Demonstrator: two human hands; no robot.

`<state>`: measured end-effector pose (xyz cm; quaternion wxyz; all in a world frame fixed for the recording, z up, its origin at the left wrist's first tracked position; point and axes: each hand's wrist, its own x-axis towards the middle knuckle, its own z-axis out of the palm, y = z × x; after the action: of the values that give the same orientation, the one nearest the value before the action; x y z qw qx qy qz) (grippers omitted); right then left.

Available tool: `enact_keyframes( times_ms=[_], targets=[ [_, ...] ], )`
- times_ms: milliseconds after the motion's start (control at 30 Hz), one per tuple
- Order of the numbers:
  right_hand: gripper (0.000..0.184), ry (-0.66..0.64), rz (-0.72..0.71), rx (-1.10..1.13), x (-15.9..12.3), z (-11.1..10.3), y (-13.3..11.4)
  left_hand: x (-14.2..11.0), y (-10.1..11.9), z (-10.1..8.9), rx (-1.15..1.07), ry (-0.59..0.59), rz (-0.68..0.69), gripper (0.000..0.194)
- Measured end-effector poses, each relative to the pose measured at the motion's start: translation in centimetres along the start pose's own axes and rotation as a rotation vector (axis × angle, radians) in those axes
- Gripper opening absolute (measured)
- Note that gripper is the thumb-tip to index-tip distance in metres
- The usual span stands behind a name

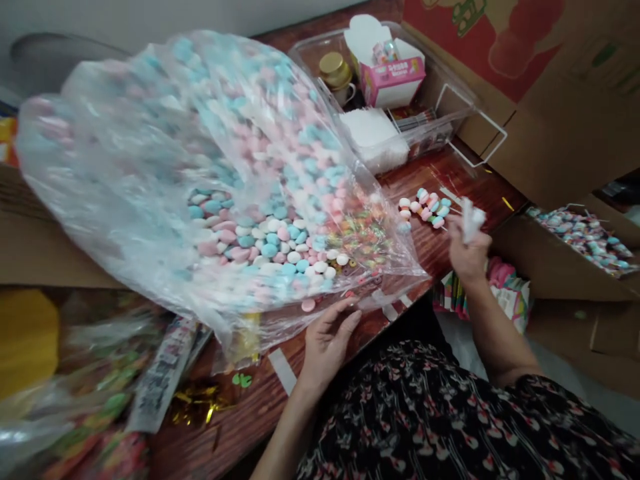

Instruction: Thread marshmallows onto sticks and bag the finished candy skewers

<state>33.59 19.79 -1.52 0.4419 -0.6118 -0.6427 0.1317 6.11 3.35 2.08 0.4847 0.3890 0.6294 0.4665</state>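
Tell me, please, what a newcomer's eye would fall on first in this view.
A big clear plastic bag packed with pastel pink, blue and white candies dominates the left and centre, spread over a wood-grain tabletop, with the left hand at its lower edge. The right hand pinches a white scrap beside candy skewers. At far right, an open cardboard box holds more candies.

Soft, even indoor light, faint shadows; pale glare across clear plastic bag; mild blur, wide-angle bowing at frame edges.
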Motion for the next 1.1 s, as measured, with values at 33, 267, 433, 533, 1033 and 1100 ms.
enact_keyframes(
  times_ms=[33, 267, 433, 533, 1033, 1100],
  targets=[
    [0.035, -0.151, 0.003, 0.044, 0.2, 0.8, -0.9, 0.0, -0.1, 0.0, 0.006, 0.007, -0.005, 0.03],
    [0.038, -0.774, -0.167, -0.213, 4.9, 4.6, -4.7, 0.1, -0.3, 0.7, 0.178, -0.077, 0.2, 0.024],
    [0.028, -0.798, -0.215, -0.465, 4.9, 3.1, -5.3, -0.1, -0.8, -0.1, 0.241, -0.014, 0.228, 0.022],
    [0.027, -0.791, -0.181, -0.578, 5.5, 1.5, -4.2, -0.2, -0.7, -0.2, 0.268, -0.017, 0.276, 0.019],
    [0.035, -0.371, 0.092, 0.51, -2.5, 3.8, -1.3, 1.1, 2.2, 0.8, 0.287, -0.09, 0.496, 0.014],
    [0.037, -0.376, 0.089, 0.52, -2.6, 4.1, -1.4, 3.5, 4.9, 2.2, 0.335, -0.162, 0.646, 0.018]
  ],
)
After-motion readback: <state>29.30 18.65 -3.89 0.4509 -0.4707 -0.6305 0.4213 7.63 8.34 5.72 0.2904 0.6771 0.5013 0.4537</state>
